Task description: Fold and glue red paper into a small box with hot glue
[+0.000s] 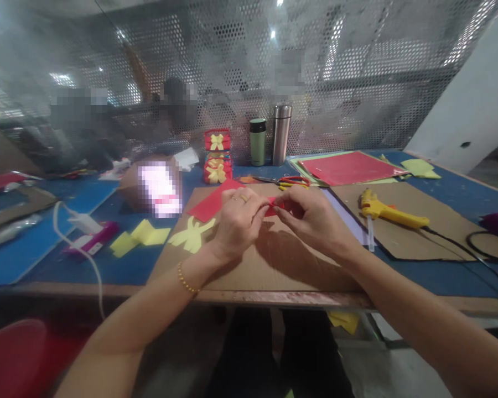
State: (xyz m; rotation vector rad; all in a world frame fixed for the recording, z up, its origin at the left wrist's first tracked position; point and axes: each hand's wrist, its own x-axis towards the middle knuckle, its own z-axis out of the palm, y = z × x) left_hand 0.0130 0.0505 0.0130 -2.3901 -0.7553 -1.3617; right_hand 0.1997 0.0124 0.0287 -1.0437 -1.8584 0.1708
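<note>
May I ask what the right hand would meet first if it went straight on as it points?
Beyond the red piece it holds, the right hand would probably meet the left hand, though depth is unclear.

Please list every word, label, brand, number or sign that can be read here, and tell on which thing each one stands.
No readable text anywhere.
Screen: pixelated, unreadable.
Power strip: pale patch with a mark, too small to read.
Glue gun: no legible brand.
Red paper between left hand and right hand: no writing visible.
</note>
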